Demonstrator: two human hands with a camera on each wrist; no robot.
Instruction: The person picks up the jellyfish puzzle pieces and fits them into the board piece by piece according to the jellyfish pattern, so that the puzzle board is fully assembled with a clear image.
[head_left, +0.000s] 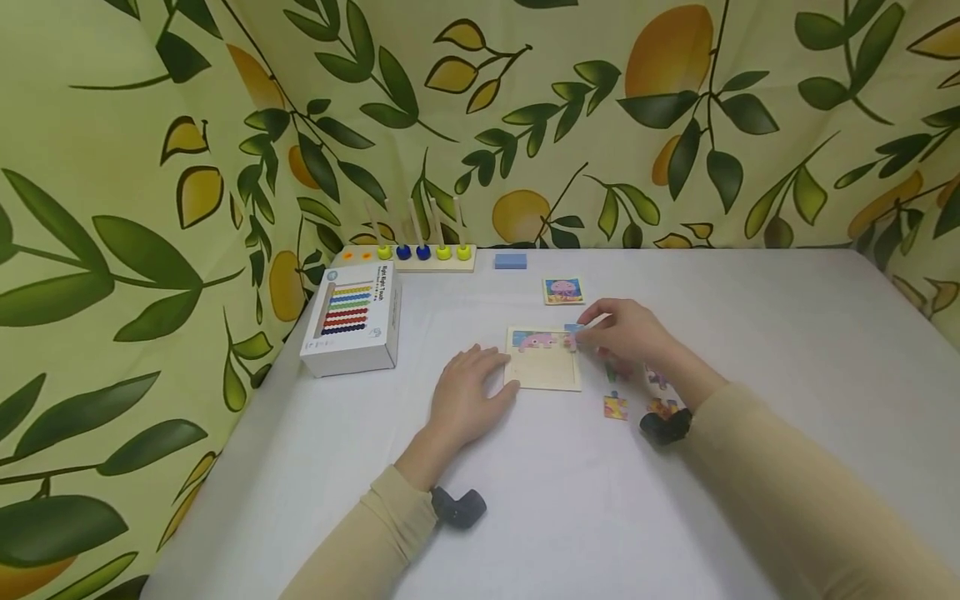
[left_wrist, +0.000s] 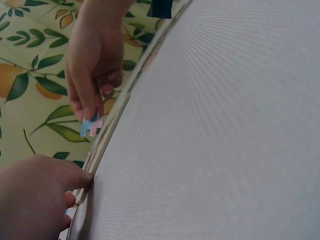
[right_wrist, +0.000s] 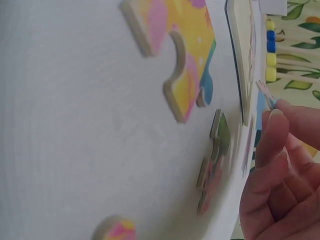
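Observation:
A shallow wooden puzzle tray (head_left: 543, 377) lies on the white table, with blue and pink pieces fitted along its far edge. My left hand (head_left: 467, 398) rests at the tray's left side, fingers fairly straight, its thumb (left_wrist: 75, 176) touching the near rim. Between thumb and forefinger, my right hand (head_left: 628, 332) pinches a blue and pink jigsaw piece (left_wrist: 91, 127), held above the tray's far right corner. Loose jigsaw pieces lie right of the tray, among them a yellow one (head_left: 616, 407) and a green and pink one (right_wrist: 222, 135); the right hand and wrist partly cover several.
Behind the tray lies a small picture card (head_left: 564, 292), with a blue block (head_left: 511, 262) farther back. A white box (head_left: 352, 357) stands at the left, before a peg board (head_left: 442, 265) with yellow and blue beads. Leaf-patterned cloth (head_left: 540, 125) hangs along the table's back edge.

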